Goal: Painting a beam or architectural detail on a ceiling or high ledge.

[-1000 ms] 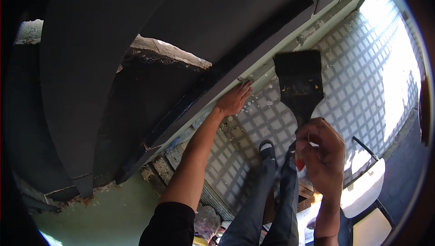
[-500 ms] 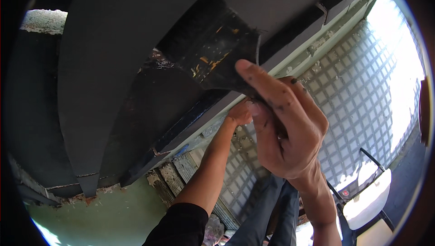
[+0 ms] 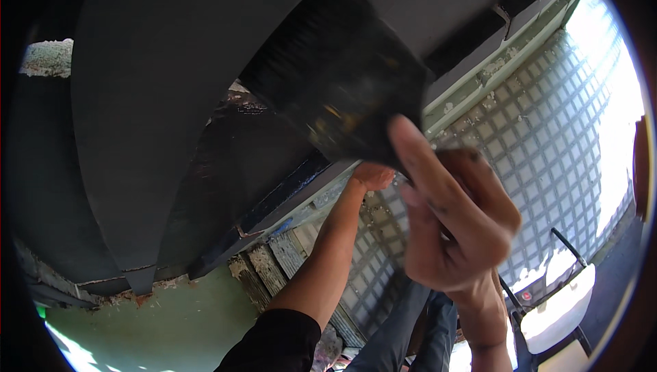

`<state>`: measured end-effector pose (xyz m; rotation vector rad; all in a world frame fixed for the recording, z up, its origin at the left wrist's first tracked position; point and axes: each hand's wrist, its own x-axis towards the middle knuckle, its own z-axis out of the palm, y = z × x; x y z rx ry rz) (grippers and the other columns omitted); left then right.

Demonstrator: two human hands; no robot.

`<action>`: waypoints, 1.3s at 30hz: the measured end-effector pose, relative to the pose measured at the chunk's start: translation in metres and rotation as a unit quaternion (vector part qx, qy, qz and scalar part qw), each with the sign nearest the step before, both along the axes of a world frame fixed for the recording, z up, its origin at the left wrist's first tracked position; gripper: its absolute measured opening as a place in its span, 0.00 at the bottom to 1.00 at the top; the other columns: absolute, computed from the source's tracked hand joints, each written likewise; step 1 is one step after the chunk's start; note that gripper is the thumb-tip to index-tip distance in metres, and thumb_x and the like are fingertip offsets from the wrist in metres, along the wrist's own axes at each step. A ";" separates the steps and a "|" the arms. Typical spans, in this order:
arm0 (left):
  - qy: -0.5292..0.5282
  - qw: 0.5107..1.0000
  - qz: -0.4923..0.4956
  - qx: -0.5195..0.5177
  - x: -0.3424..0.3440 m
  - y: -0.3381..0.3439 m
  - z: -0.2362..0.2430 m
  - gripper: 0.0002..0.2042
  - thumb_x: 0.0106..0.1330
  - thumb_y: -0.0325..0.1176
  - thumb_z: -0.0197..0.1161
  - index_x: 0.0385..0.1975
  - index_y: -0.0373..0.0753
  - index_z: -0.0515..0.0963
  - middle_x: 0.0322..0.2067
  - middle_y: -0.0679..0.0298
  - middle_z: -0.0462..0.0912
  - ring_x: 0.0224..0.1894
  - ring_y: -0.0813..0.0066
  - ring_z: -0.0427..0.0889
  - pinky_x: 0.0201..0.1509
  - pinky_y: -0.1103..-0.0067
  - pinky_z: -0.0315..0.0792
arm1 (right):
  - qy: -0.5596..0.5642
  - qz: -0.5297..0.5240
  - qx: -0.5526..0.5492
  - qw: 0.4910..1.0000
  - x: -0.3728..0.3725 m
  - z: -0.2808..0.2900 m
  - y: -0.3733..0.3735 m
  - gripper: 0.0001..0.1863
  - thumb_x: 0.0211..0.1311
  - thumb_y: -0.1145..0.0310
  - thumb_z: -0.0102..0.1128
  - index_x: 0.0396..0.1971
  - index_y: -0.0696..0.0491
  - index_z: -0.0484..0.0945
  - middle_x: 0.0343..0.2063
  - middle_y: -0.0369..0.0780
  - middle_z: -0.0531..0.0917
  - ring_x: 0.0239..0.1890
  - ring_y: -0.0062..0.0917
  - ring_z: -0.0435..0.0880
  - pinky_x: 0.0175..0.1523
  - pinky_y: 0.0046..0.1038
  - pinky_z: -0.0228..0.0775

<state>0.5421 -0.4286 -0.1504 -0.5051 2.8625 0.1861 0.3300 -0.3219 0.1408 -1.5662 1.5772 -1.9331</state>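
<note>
My right hand [image 3: 458,218] grips a wide black brush [image 3: 335,74], flecked with yellow and blurred by motion. Its bristle end lies over the dark grey curved panel [image 3: 137,139]; contact is hard to tell. Below and behind the brush, my left hand [image 3: 373,175] is at the pale ledge [image 3: 503,64] alongside the panel, its fingertips largely hidden. Beside the curved piece is a darker recessed surface [image 3: 239,167] with a patch of flaking at its upper end.
My legs are over a grid-patterned tiled floor [image 3: 527,153]. A white chair [image 3: 554,303] with a black frame stands at lower right. Weathered planks [image 3: 263,269] and a pale green surface [image 3: 171,324] are at lower left.
The brush has swung from over the tiles up and left onto the dark panel, then shifted slightly. My right hand rose with it. My left hand remains by the ledge.
</note>
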 end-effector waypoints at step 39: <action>-0.015 0.994 0.021 0.108 -0.028 0.007 -0.030 0.23 0.58 0.38 0.62 0.54 0.38 0.78 0.57 0.52 0.74 0.65 0.52 0.69 0.72 0.63 0.60 | 0.034 -0.004 0.208 0.977 -0.023 -0.062 0.029 0.31 0.52 0.90 0.57 0.57 0.52 0.82 0.21 0.38 0.74 0.21 0.20 0.73 0.27 0.22 0.66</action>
